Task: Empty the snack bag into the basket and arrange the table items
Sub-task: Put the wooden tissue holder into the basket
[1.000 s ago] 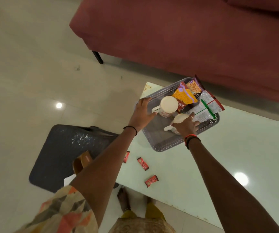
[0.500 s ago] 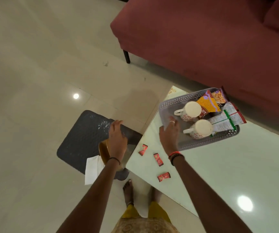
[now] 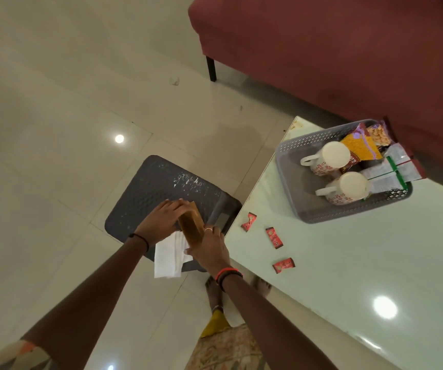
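Head view: both hands clamp a brown holder (image 3: 191,226) above a dark stool (image 3: 159,182). The left hand (image 3: 161,220) curls over its far end and the right hand (image 3: 209,249) grips its near end. Its long axis points away from the person. White napkins (image 3: 168,256) hang below the grip. Well right of the grip, the basket (image 3: 285,169) sits on the table (image 3: 348,276), holding two mugs (image 3: 327,158) and snack packets (image 3: 361,146). Three red sweets (image 3: 274,237) lie between.

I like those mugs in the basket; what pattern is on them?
White mugs with small red flower prints, clearest in the head view.
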A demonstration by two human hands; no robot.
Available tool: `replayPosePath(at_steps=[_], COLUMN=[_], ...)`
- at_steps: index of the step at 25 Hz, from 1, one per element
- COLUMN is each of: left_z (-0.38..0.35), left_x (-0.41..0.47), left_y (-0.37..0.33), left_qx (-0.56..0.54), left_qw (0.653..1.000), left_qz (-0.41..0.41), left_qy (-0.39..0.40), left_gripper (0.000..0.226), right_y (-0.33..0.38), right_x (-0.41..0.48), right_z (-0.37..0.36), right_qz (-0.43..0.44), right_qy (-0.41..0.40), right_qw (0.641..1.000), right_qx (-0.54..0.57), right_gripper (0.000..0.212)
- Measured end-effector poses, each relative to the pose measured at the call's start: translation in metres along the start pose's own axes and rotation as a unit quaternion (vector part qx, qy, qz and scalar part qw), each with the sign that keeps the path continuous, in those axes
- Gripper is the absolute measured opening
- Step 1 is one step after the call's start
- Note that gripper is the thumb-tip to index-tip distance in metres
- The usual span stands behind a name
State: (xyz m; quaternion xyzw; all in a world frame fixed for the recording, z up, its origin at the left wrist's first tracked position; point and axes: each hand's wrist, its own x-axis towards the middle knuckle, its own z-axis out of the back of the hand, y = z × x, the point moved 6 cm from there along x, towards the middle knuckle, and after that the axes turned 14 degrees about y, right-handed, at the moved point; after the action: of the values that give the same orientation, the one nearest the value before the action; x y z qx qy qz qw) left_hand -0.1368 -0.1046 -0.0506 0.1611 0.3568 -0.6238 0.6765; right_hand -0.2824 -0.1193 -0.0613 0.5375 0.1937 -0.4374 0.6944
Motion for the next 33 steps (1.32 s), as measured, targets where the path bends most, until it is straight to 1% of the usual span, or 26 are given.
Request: replayPosePath(at_steps=[5,10,13,16,19,22,25,28,31,33], left_z=[0.019,0.078,0.128,0.169,0.195,0.206,0.203,0.191,0.175,0.164], left_x=[0.01,0.02,0.036,0.058,0.086,0.117,0.15,0.18,0.202,0.213], left_y=[-0.002,-0.019,-0.05,-0.09,-0.135,-0.178,-0.21,-0.226,-0.232,-0.231], left_qx=[0.048,0.039,0.024,0.004,0.023,0.059,0.093,0.103,0.111,0.114], left_qw=[0.998,0.995,0.99,0.984,0.978,0.968,0.96,0.96,0.961,0.963], left_qz=[-0.042,-0.093,-0.134,-0.164,-0.198,-0.231,-0.249,-0.248,-0.24,-0.233], left_qy=[0.011,0.003,-0.03,-0.062,-0.069,-0.081,-0.082,-0.078,-0.08,-0.079], left_gripper=[0.053,0.054,0.05,0.052,0.052,0.051,0.048,0.047,0.049,0.05], right_y=[0.008,0.014,0.013,0.001,-0.022,-0.051,-0.082,-0.109,-0.128,-0.138], right_x=[0.003,-0.011,-0.024,-0.033,-0.042,-0.047,-0.045,-0.038,-0.026,-0.016], right_z=[-0.005,0.032,0.079,0.132,0.177,0.206,0.225,0.236,0.24,0.24], right_qz=[-0.02,-0.011,0.003,0.004,-0.012,-0.036,-0.059,-0.097,-0.116,-0.119], right_qy=[-0.058,-0.117,-0.18,-0.243,-0.297,-0.339,-0.351,-0.346,-0.324,-0.301], right_qw=[0.998,0.987,0.973,0.954,0.937,0.922,0.918,0.923,0.933,0.939], right_qx=[0.031,0.11,0.144,0.173,0.185,0.184,0.176,0.134,0.109,0.115], right_gripper=[0.058,0.055,0.053,0.048,0.041,0.044,0.046,0.047,0.05,0.05])
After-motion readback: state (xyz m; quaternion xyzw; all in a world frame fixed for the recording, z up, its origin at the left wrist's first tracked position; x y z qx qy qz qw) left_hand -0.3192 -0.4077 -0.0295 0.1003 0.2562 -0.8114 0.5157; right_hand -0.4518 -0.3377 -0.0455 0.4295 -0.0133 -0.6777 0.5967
